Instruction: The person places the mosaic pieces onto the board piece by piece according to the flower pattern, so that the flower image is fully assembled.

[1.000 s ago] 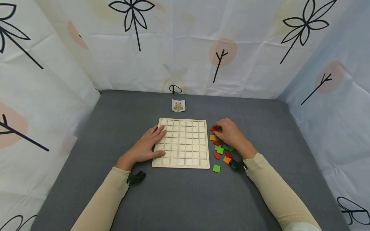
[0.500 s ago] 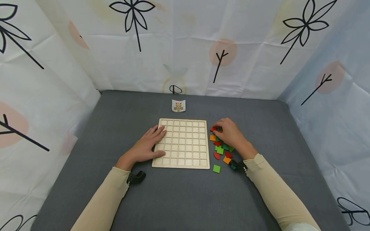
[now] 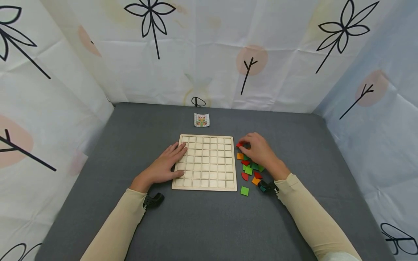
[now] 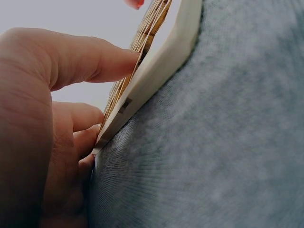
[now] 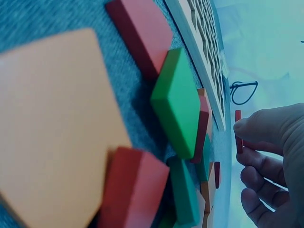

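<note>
A pale wooden grid board (image 3: 210, 163) lies flat on the grey table. My left hand (image 3: 163, 165) rests on its left side with the fingers spread over the edge, and in the left wrist view the thumb (image 4: 102, 61) touches the board's rim. To the right of the board, my right hand (image 3: 259, 149) pinches a small red tile (image 5: 238, 130) between thumb and fingers. Below that hand lies a loose pile of flat coloured tiles, among them a green tile (image 5: 175, 102), a red tile (image 5: 145, 35) and a large-looking orange tile (image 5: 57, 128) close to the camera.
Behind the board stands a small curved card (image 3: 201, 120) with a coloured grid pattern. One light-green tile (image 3: 244, 191) lies apart near the board's lower right corner. White patterned cloth (image 3: 215, 54) closes off the back and both sides of the table.
My right hand has shifted slightly left and away from me with the red tile, which now shows more clearly between the fingertips. The left thumb has slid a little left on the board.
</note>
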A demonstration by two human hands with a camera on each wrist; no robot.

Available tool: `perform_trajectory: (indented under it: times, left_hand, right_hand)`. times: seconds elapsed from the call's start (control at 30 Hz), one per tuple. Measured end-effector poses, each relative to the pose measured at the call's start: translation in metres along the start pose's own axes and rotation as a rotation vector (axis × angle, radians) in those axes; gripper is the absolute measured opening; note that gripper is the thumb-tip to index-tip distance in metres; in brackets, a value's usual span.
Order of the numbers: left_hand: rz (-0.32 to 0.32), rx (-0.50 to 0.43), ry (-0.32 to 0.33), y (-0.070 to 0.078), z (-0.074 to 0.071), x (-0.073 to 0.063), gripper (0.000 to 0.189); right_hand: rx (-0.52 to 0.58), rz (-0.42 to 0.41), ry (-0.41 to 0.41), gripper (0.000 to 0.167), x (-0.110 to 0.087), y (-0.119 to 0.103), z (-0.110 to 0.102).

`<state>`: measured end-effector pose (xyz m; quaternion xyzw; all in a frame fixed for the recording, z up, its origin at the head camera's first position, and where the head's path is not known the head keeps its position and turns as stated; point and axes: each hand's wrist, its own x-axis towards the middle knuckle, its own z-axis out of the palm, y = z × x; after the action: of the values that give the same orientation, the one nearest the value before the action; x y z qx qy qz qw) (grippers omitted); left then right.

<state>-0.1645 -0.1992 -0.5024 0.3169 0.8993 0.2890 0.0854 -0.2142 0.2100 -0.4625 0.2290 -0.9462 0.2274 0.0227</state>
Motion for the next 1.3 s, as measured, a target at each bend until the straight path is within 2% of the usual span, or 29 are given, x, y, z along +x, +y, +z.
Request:
perform_trajectory:
  times: [0.4, 0.7, 0.93, 1.3]
  left_hand:
    - [0.001, 0.009, 0.002, -0.001, 0.001, 0.000, 0.090]
    - [-0.002, 0.009, -0.001, 0.001, 0.000, 0.001, 0.091]
    - [-0.005, 0.017, 0.000, -0.001, 0.001, 0.001, 0.091]
    - [0.000, 0.003, 0.002, 0.000, 0.000, 0.001, 0.091]
  right_hand:
    - [0.020, -0.025, 0.006, 0.020, 0.004, -0.008, 0.002]
    - [0.061, 0.002, -0.010, 0.024, 0.007, -0.018, 0.003]
    - [0.060, -0.042, 0.000, 0.020, 0.013, -0.021, 0.006]
    - [0.081, -0.058, -0.020, 0.022, 0.022, -0.030, 0.010]
